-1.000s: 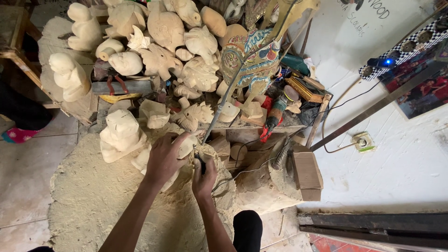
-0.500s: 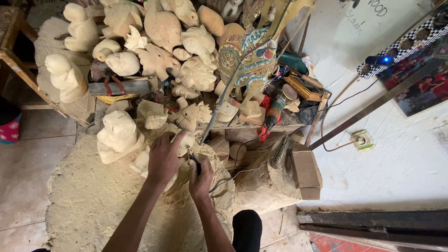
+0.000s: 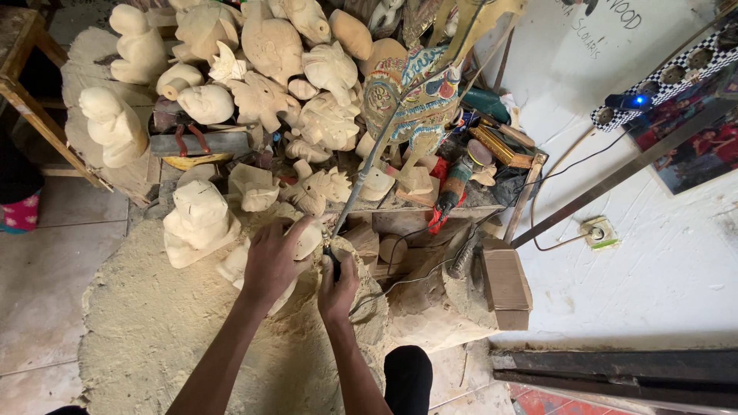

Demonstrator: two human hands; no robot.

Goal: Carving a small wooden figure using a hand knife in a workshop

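Note:
My left hand (image 3: pixel 270 260) lies spread over a pale unfinished wood carving (image 3: pixel 306 240) and presses it down onto the sawdust-covered work surface (image 3: pixel 154 330). My right hand (image 3: pixel 337 286) is closed around a dark-handled carving tool (image 3: pixel 332 260) whose tip sits against the carving beside my left fingers. Most of the carving is hidden under my left hand.
A blocky carved figure (image 3: pixel 198 219) stands just left of my hands. Several more raw wood carvings (image 3: pixel 261 92) pile up behind. A painted flat puppet on a stick (image 3: pixel 411 96) leans over them. Tools (image 3: pixel 450 192), a cardboard box (image 3: pixel 505 278) and a wall socket (image 3: pixel 598 230) lie right.
Both hands stay on the carving and the tool; the left fingers have shifted slightly over the wood. The view has moved a little.

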